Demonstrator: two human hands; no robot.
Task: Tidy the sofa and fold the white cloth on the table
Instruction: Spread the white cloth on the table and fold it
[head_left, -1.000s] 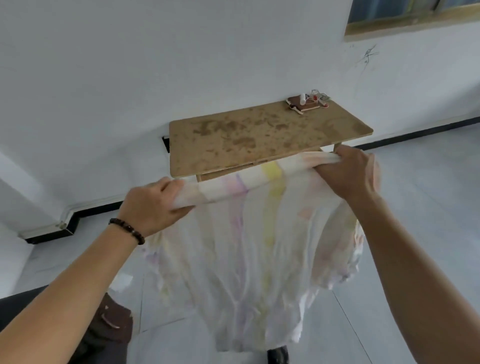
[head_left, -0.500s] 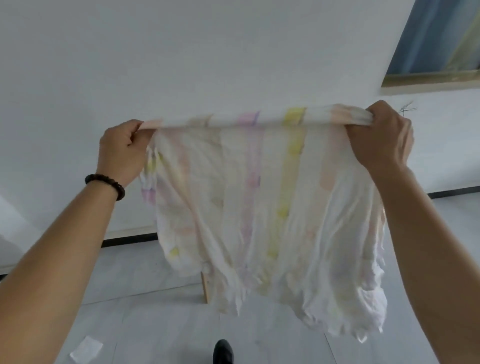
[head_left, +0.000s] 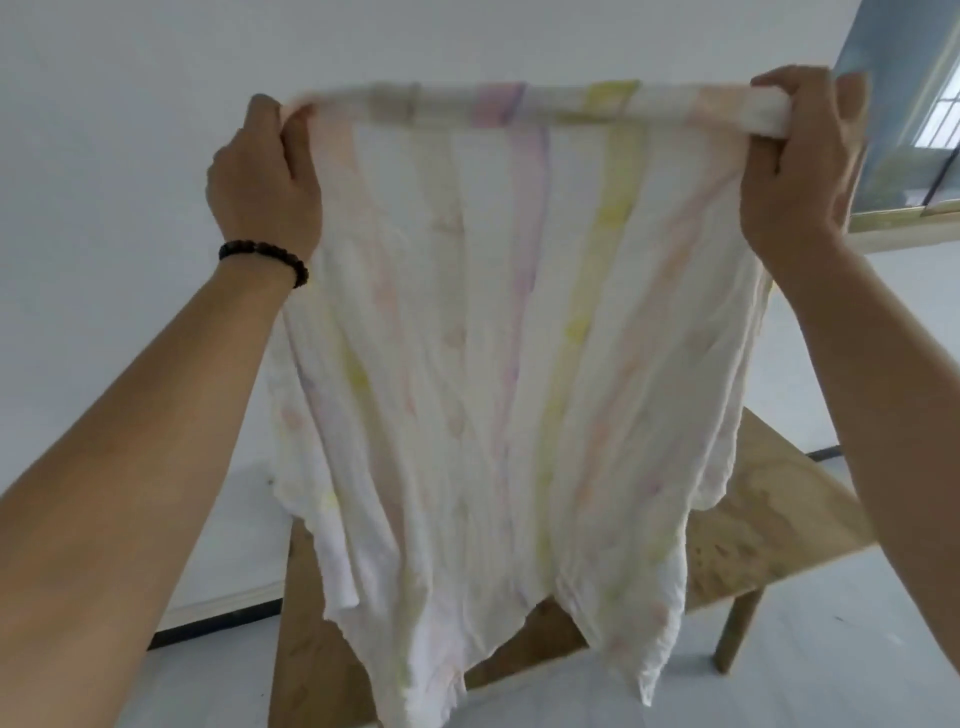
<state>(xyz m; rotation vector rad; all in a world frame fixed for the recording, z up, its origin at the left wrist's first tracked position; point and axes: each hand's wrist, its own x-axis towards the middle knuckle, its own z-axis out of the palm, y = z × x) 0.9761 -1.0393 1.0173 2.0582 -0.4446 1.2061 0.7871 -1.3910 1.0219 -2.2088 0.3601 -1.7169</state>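
Presently, item one: white cloth (head_left: 493, 364), thin and creased, with faint lengthwise stripes of pink, purple and yellow; held up in the air by its top edge, which is rolled or bunched into a narrow band stretched level between the two hands; the rest hangs straight down in front of the worktop (head_left: 769, 535), its ragged lower edge falling below the near edge of the board as seen from the head camera; whether the cloth touches the board cannot be told. Item two: left hand (head_left: 262, 192), raised, back toward the camera, fingers (head_left: 260, 117) curled over and pinching the left top corner of the cloth against the thumb; a dark beaded bracelet (head_left: 265, 254) sits on the wrist. Item three: right hand (head_left: 800, 171), raised to the same height, fingers wrapped over the rolled edge at the right top corner, gripping it in a closed fist. Item four: worktop, a brown wooden board with darker blotches, mostly hidden behind the cloth; one wooden leg (head_left: 737, 631) shows at the right, standing on the pale floor (head_left: 831, 675). Item five: plain white wall (head_left: 130, 104) behind, with a dark skirting strip (head_left: 218, 623) along its foot at the left. Item six: window (head_left: 914, 114) at the upper right, partly behind the right hand
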